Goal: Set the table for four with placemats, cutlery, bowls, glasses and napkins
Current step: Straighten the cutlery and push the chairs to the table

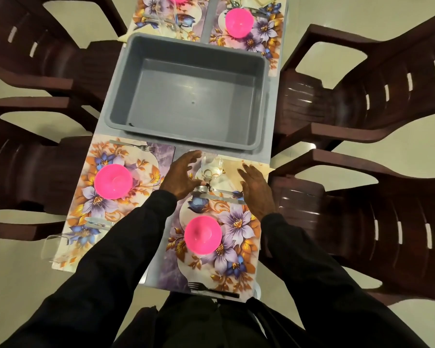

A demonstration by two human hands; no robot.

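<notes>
Glass [212, 167] stood at the far edge of the near-right placemat [236, 259], beside what looked like a folded napkin [232, 169]. From the head view, the left hand [183, 175] and right hand [255, 189] flanked it, fingers spread, gripping nothing, probably to square the setting. A spoon [204, 189] and knife [221, 199] lay just nearer. A grey tub [186, 89] on the tabletop's middle crowded the glass from behind.

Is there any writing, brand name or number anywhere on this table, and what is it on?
No text here can be read.
Knife: a faint mark on the blade, perhaps a stamp, too small to read.
Grey tub, placemats, pink bowls: no lettering shows.
</notes>
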